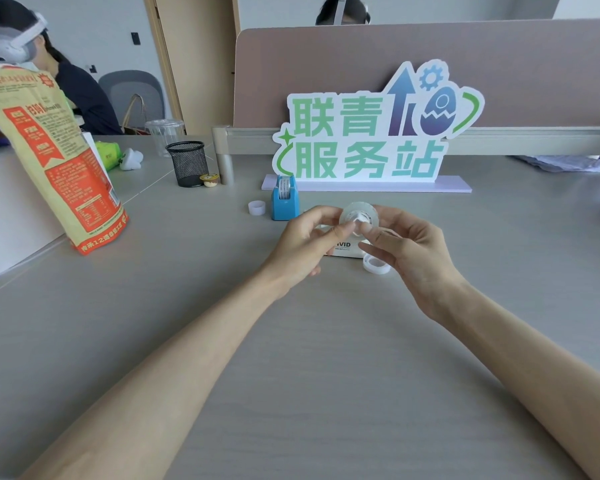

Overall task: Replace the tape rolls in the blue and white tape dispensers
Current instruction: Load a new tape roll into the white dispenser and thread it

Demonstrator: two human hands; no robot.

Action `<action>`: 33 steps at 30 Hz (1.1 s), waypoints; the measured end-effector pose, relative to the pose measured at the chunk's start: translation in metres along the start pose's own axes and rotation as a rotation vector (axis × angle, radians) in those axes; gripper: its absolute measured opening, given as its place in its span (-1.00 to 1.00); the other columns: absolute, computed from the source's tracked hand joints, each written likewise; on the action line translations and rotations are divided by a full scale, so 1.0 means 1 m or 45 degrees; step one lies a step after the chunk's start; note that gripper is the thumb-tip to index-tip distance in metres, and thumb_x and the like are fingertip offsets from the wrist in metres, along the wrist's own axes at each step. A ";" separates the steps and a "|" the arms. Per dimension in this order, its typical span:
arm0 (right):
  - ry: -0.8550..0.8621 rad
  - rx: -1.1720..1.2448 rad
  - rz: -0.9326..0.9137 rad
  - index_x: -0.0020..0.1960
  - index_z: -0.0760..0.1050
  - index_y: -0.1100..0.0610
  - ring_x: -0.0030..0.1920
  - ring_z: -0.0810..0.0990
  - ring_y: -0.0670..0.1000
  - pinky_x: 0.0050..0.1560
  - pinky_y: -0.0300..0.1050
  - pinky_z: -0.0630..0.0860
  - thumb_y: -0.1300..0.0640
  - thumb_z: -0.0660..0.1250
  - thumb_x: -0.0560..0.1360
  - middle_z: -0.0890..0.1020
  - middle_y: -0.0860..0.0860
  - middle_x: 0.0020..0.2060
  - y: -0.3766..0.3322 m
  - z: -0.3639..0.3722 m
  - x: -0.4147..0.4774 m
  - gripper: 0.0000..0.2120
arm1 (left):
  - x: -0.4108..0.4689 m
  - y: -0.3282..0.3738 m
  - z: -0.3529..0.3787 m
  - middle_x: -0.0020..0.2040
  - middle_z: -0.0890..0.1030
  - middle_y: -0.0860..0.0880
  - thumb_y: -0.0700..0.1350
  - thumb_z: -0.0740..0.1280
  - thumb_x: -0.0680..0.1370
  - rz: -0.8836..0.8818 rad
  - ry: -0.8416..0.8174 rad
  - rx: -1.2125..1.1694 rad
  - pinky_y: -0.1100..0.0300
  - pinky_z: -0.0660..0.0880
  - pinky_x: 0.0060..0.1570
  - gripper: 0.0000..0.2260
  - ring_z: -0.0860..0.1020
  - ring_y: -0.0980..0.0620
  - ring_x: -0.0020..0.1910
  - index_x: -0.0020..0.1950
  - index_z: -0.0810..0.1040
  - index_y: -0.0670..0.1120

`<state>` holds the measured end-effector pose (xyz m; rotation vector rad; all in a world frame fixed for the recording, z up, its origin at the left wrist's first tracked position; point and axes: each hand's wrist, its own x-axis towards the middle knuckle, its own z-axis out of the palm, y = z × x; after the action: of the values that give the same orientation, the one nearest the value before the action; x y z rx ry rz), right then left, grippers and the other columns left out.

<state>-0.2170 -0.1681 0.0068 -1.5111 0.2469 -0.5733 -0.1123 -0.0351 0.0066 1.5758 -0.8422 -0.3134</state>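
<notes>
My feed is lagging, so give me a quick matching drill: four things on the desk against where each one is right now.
Things:
1. blue dispenser
2. clear roll
3. white ring
4. mesh cup

Places:
A. flat on the desk under the right hand
B. far left, beside a small yellow-lidded tub
C. held up between the left hand and the right
D. upright before the sign, roll inside

Pairs: 1-D, 2-C, 3-A, 4-B

Left hand (303, 242), right hand (413, 247) — bare; forearms bare — no sleeves visible.
</notes>
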 end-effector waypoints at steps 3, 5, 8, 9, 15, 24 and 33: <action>0.037 -0.073 -0.023 0.09 0.64 0.07 0.08 0.66 0.15 0.24 0.27 0.49 0.11 0.49 0.41 0.71 0.12 0.01 0.001 0.000 -0.001 -0.75 | 0.000 -0.001 0.001 -0.08 0.55 0.02 -0.01 0.37 0.54 0.009 0.005 0.037 0.26 0.24 -0.51 -0.84 0.41 0.13 -0.32 0.06 0.57 -0.03; 0.043 -0.096 -0.033 0.09 0.64 0.09 -0.01 0.66 0.10 0.25 0.26 0.49 0.13 0.47 0.42 0.71 0.13 0.01 0.000 0.001 -0.002 -0.76 | 0.001 -0.001 0.000 -0.09 0.51 -0.09 -0.01 0.38 0.53 0.012 0.007 0.051 0.27 0.22 -0.51 -0.84 0.38 0.09 -0.33 0.04 0.57 -0.06; 0.050 -0.111 -0.043 0.08 0.65 0.10 -0.05 0.65 0.01 0.22 0.19 0.50 0.14 0.47 0.42 0.71 0.13 0.00 0.000 0.003 -0.003 -0.77 | 0.000 0.000 0.001 -0.17 0.51 -0.02 -0.10 0.36 0.55 0.055 0.004 0.048 0.41 0.27 -0.53 -0.89 0.38 0.20 -0.42 0.02 0.55 -0.11; 0.060 -0.113 -0.045 0.07 0.65 0.10 -0.06 0.65 0.00 0.20 0.15 0.52 0.14 0.48 0.42 0.71 0.13 0.00 0.000 0.003 -0.003 -0.77 | 0.000 0.000 0.001 -0.20 0.51 0.03 -0.12 0.36 0.55 0.069 0.001 0.047 0.46 0.27 -0.52 -0.91 0.38 0.23 -0.45 0.01 0.55 -0.12; 0.089 -0.127 -0.079 0.04 0.66 0.10 -0.07 0.66 -0.04 0.01 -0.08 0.53 0.14 0.49 0.41 0.71 0.10 -0.02 -0.003 0.003 -0.003 -0.79 | 0.003 0.000 0.000 -0.33 0.51 0.13 -0.17 0.37 0.54 0.127 0.015 0.035 0.49 0.25 -0.53 -0.94 0.39 0.25 -0.50 -0.02 0.55 -0.15; 0.118 -0.118 -0.080 0.01 0.67 0.08 -0.09 0.66 -0.04 -0.04 -0.07 0.54 0.15 0.49 0.41 0.72 0.11 -0.06 -0.003 0.002 -0.002 -0.83 | 0.005 -0.004 0.004 -0.20 0.58 0.01 -0.17 0.39 0.53 0.183 0.067 0.017 0.43 0.34 -0.36 -0.87 0.42 0.19 -0.38 0.01 0.58 -0.22; 0.073 -0.091 -0.078 0.14 0.61 0.11 0.03 0.69 -0.07 0.09 -0.08 0.58 0.15 0.50 0.41 0.73 -0.01 -0.01 -0.003 0.006 0.000 -0.70 | 0.005 -0.007 0.000 -0.10 0.56 -0.06 -0.08 0.37 0.54 0.121 0.089 0.045 0.20 0.36 -0.53 -0.83 0.49 0.10 -0.26 0.07 0.52 -0.14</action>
<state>-0.2150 -0.1625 0.0099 -1.5770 0.2687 -0.6630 -0.1065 -0.0382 0.0014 1.5649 -0.8693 -0.1750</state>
